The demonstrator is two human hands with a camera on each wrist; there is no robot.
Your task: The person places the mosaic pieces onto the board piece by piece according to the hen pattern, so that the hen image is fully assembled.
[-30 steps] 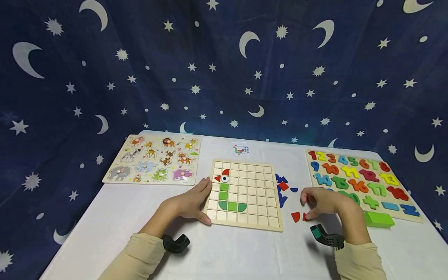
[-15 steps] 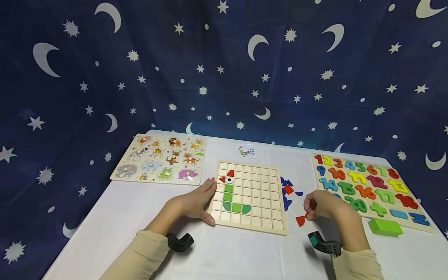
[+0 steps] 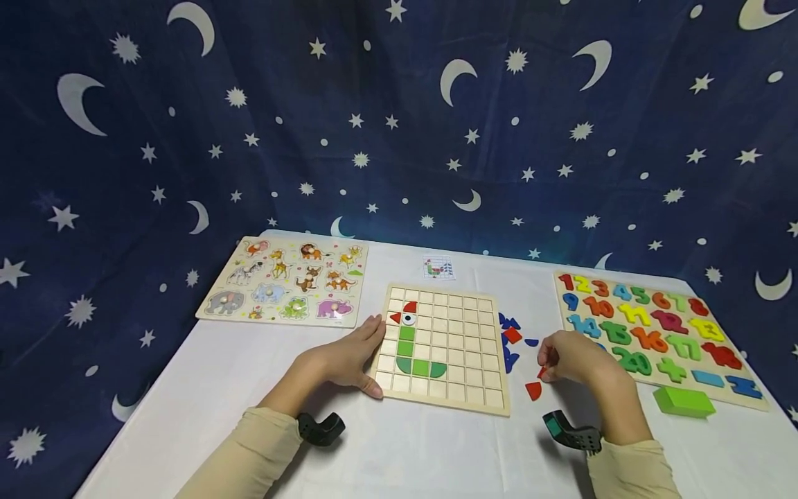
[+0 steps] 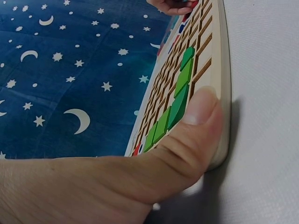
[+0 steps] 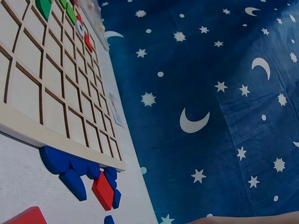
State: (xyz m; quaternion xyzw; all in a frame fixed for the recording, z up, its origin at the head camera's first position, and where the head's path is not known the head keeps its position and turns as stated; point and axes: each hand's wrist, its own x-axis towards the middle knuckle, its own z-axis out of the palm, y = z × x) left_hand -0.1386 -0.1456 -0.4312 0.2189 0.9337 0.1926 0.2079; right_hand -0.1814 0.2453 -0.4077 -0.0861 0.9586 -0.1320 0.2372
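My left hand (image 3: 350,357) rests along the left edge of a square wooden grid board (image 3: 467,360), its fingers fairly straight. The left wrist view shows the thumb (image 4: 202,109) pressing on the board's front corner. In the board's cells lie red pieces, a white eye piece (image 3: 408,319) and several green pieces (image 3: 406,333) in a bird-like shape. Right of the board, my right hand (image 3: 570,357) pinches a small red piece (image 3: 542,373), mostly hidden by the fingertips. Just below it, a red quarter-circle piece (image 3: 533,391) lies on the table.
Several blue pieces (image 3: 510,362) and a red square piece (image 3: 512,335) lie along the board's right edge. Behind stands a small pattern card (image 3: 439,267). An animal puzzle (image 3: 280,283) is at left; a number puzzle (image 3: 661,333) and green block (image 3: 684,402) are at right.
My right hand has lifted the red piece beside the quarter circle from the table, and its fingers have closed up around it. The left hand stays at the board. The head view shifted slightly.
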